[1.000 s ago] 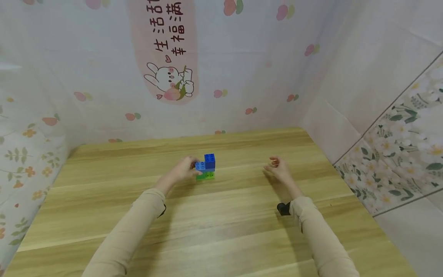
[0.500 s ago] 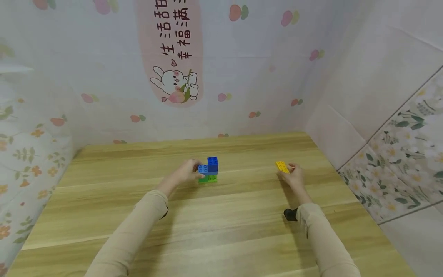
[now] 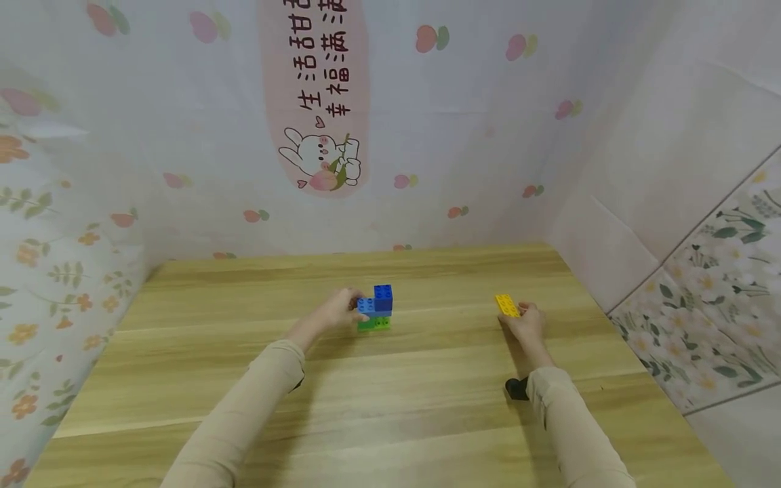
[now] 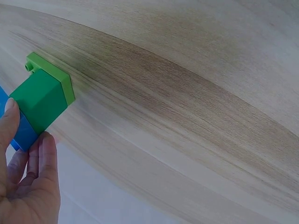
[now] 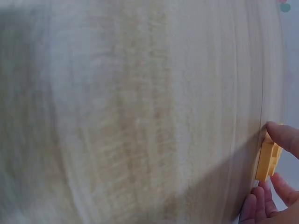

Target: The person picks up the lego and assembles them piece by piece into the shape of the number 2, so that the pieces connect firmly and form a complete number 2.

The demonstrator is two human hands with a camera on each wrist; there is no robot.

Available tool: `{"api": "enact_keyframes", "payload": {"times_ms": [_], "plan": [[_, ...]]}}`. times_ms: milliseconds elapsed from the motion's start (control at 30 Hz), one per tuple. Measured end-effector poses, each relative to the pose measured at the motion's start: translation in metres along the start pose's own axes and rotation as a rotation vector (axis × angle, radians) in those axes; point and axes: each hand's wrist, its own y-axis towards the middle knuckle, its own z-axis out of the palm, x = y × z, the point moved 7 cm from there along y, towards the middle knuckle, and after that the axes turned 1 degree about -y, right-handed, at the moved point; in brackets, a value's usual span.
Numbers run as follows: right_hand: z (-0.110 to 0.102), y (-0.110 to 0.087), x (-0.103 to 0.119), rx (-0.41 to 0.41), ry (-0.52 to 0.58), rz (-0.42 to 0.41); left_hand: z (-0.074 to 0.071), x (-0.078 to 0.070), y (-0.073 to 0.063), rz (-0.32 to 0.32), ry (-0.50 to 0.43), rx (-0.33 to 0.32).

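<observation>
In the head view a small stack of toy building bricks stands mid-table. A dark blue brick [image 3: 383,298] tops its right side, on a lighter blue brick [image 3: 366,305]. Beneath, the left wrist view shows a green brick [image 4: 44,102] and a flat light green brick [image 4: 53,70] with studs sticking out. My left hand [image 3: 339,309] pinches the lighter blue brick between thumb and fingers. Further right, my right hand [image 3: 528,327] holds a flat yellow brick [image 3: 508,306] by its near end, studs up. The right wrist view shows thumb and fingertips on opposite sides of it.
The wooden table [image 3: 390,407] runs back to a patterned cloth [image 3: 464,156]. Flowered cloth hangs at the left and right sides. A black wrist camera [image 3: 516,389] sits at the right cuff.
A yellow brick, unseen in the earliest frame, now shows in my right hand. Its hand turned and shifted slightly right. My left hand keeps its hold on the stack; the whole head view shifted.
</observation>
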Motion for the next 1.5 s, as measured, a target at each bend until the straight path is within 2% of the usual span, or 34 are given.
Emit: {"api": "enact_keyframes", "payload": {"times_ms": [300, 500, 833, 967, 1200, 1500], "plan": [[-0.001, -0.001, 0.0, -0.019, -0.069, -0.014, 0.001, 0.0, 0.001, -0.001, 0.009, -0.01], [-0.003, -0.002, 0.001, -0.065, -0.038, -0.036, 0.002, 0.0, 0.001, 0.0, 0.008, -0.004], [-0.003, -0.003, 0.0, -0.061, -0.018, -0.039, 0.002, -0.001, 0.001, 0.022, 0.0, -0.002], [-0.003, -0.002, 0.002, -0.057, -0.005, -0.067, 0.001, -0.001, 0.001, 0.031, -0.013, -0.002], [0.004, -0.003, 0.028, 0.061, 0.075, -0.097, -0.002, -0.001, 0.0, 0.026, -0.014, -0.003], [0.022, -0.01, 0.075, 0.077, 0.043, -0.221, 0.0, -0.001, 0.0, 0.022, -0.019, 0.001]]}}
